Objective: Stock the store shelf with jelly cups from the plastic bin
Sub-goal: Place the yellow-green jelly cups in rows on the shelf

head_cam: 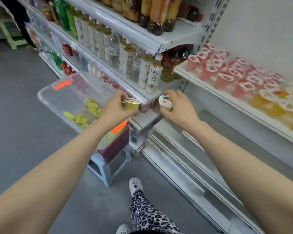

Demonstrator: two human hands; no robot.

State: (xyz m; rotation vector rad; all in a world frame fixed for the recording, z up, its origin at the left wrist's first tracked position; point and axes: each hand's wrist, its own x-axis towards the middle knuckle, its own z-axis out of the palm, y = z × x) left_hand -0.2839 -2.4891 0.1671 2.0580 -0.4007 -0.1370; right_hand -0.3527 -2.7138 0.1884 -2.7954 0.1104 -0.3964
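Out in front of the drinks shelving, seen from the head camera, our left hand [116,107] pinches a green jelly cup [131,105] between curled fingers and thumb, its lid on top. Just beside it, our right hand [178,108] has its fingers wrapped round a second jelly cup [165,103], tilted so that its white lid faces us. The two cups are near each other but apart.

Below and left of our left hand, the clear plastic bin [46,97] rests on a pale blue stool [107,168], with more green cups [91,108] loose at its bottom. To our right, the white store shelf [227,99] carries rows of red cups [227,71] and, further along, orange cups [274,107]. Bottled drinks [142,68] fill the shelves ahead. Down on the grey floor we see a white shoe [135,184] and a leopard-print trouser leg [147,215].
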